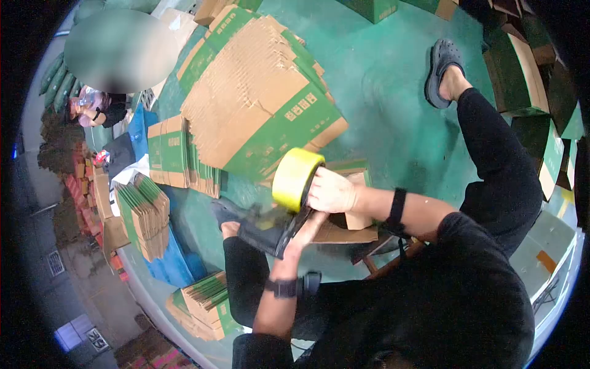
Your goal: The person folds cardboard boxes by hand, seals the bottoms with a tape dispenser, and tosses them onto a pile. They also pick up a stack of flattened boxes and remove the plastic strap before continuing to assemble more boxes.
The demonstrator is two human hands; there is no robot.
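One yellow roll (295, 179) lies just beyond the right hand (332, 192), whose curled grip grasps its near side; the left hand (305, 234) is just below, alongside a dark, blurred object (265, 236), its grip too unclear to tell. Flattened cartons (243, 95) lie fanned beyond the roll, on the green floor (384, 80).

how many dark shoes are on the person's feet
2: the right shoe at upper right, the left shoe lower, left of the yellow tape roll. Parts of the left one look hidden.

head cam | worn on head | faces forward and down | right hand (332, 191), left hand (306, 231) near | floor (381, 80) beyond
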